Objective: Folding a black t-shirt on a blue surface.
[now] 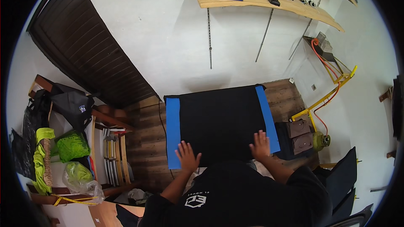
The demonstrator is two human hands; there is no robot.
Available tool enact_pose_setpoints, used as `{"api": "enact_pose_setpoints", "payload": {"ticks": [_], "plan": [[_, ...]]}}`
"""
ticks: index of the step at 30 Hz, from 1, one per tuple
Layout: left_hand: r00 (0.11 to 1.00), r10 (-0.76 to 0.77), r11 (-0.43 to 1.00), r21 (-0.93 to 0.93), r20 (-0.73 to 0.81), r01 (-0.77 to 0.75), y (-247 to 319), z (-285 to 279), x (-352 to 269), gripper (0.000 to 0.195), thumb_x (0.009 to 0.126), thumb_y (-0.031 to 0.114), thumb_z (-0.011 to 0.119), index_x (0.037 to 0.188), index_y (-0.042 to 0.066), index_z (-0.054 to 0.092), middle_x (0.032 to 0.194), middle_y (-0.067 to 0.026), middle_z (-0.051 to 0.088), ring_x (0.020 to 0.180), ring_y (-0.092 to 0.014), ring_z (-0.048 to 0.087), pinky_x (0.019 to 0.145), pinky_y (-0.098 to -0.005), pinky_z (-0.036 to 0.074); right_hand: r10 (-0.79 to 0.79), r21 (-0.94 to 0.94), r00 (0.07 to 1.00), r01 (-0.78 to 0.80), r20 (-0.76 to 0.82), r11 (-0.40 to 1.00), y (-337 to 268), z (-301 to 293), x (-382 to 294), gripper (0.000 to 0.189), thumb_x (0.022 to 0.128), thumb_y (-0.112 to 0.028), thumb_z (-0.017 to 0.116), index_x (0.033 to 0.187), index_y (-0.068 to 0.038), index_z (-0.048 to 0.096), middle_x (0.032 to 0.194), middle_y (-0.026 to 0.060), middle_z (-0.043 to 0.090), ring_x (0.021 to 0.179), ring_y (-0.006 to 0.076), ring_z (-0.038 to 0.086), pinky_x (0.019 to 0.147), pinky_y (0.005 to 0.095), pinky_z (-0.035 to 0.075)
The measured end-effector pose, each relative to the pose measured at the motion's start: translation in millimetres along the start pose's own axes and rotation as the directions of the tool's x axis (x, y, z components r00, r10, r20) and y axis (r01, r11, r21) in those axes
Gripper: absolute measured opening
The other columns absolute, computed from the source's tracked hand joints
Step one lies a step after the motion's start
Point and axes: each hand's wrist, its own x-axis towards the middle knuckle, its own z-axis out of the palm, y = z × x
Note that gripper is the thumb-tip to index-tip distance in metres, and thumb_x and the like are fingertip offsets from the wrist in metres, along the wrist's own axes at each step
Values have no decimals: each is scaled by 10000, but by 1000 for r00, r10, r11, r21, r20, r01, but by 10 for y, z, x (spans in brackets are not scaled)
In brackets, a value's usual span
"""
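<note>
A black cloth [221, 123] is spread over a blue-surfaced table or board, whose blue strips [173, 132] show at its left and right sides. My left hand [188, 157] rests flat, fingers apart, at the near left of the cloth, close to the blue strip. My right hand [260, 145] lies flat at the near right, across the border of cloth and blue strip. Neither hand grips anything. The cloth's near edge is partly hidden by my black shirt.
On the left a wooden rack [113, 121] holds bags, green cloth and metal bars. At the right stand folded brown garments [301, 137], a green gas cylinder [319, 142] and a yellow metal frame [325, 99] with an orange hose. A wooden shelf [240, 3] spans the wall ahead.
</note>
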Motion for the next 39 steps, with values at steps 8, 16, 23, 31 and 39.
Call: {"api": "enact_pose_setpoints", "payload": {"ticks": [8,16,23,31,39], "plan": [[891,441,889,83,111,-451,561,345,203,823,1001,678,538,1658,203,395,1754,-181,251,1620,-375,231,1251,-678,191,-824,-287,567,789,2,543,-763,261,251,685,1075,-474,504,1702,-328,269,1774,145,221,1631,331,243,1294,554,208],[963,-181,983,42,200,176,-99,-435,-297,860,1022,639,538,1714,219,251,1786,-198,114,1647,-403,118,1279,-659,55,-104,112,995,102,8,988,266,-156,-194,779,1059,-545,558,1696,-181,296,1777,213,133,1638,393,173,1307,523,176],[961,-272,957,-87,48,275,-77,-449,-540,579,1010,420,647,1441,43,566,1506,-233,537,1379,-431,500,1162,-565,364,13,223,977,36,-214,974,557,-145,-468,546,902,-425,791,1288,-87,604,1371,145,548,1284,363,530,1056,506,418],[900,-434,862,-305,-33,404,-414,11,-611,390,999,327,715,804,1,625,806,-160,685,717,-352,652,683,-482,487,-182,234,979,198,-89,952,735,-384,-375,309,734,-167,782,940,-84,567,1062,132,518,1040,372,535,889,489,485],[807,-560,310,-856,188,414,-438,-349,-524,444,991,215,737,662,19,513,633,49,479,631,-87,478,616,-299,398,-153,475,978,202,-140,856,1002,-172,-580,143,814,23,660,916,-42,583,865,151,613,803,390,646,715,477,546]]}}
